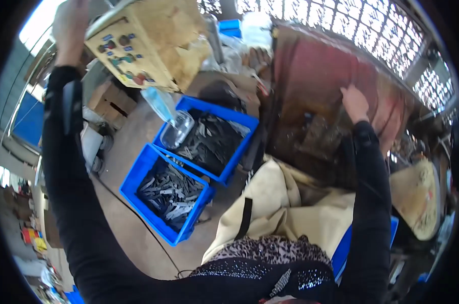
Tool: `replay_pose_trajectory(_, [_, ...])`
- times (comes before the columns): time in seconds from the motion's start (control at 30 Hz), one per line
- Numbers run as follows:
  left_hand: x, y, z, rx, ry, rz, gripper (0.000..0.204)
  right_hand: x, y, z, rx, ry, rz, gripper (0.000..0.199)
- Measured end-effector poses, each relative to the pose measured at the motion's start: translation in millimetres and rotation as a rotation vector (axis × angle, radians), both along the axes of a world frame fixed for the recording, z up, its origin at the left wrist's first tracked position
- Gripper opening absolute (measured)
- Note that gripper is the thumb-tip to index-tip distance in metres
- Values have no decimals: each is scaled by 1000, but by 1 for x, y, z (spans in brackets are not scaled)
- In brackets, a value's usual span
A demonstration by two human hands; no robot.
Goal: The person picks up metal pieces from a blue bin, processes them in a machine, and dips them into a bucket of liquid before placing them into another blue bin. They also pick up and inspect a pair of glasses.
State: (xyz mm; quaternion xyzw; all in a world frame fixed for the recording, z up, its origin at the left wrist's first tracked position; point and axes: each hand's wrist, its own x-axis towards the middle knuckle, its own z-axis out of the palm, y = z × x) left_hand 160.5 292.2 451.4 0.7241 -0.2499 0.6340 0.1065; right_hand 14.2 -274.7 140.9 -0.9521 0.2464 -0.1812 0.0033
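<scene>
The big reddish-brown machine panel [315,86] stands upright ahead on the right; it looks heavy, stiff and grimy, best gripped by an edge, not the flat face. The right hand [354,103] lies flat against it, fingers spread. The left hand [70,28] is raised high, touching the yellowed control box [138,45]; its grip I cannot tell. Below sit two blue crates [138,175] of dark metal pieces.
</scene>
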Motion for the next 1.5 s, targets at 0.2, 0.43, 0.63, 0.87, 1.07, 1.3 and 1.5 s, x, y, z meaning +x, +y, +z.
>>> replay_pose_trajectory(0.2, [-81, -22, -42, 179, 282, -168, 28, 2, 5, 9, 53, 53, -33, 41])
replay_pose_trajectory(0.43, [-147, -86, -148, 89, 1008, -468, 19, 3, 5, 8, 92, 37, -43, 43])
replay_pose_trajectory(0.63, [-127, -121, -249, -228, 1348, -471, 19, 1, 10, 11, 101, 39, -68, 42])
replay_pose_trajectory(0.87, [-117, -149, -320, -591, 1444, -629, 26, -2, 14, 13, 111, 13, -69, 43])
replay_pose_trajectory(1.07, [-114, -132, -359, -685, 1440, -655, 20, 0, 6, 7, 77, -1, -18, 44])
replay_pose_trajectory(1.3, [-109, -66, -452, -209, 1284, -344, 17, 10, -16, -4, -40, 32, 68, 45])
replay_pose_trajectory(1.5, [-106, -30, -486, 303, 1228, -129, 19, 13, -23, -8, -107, 45, 107, 46])
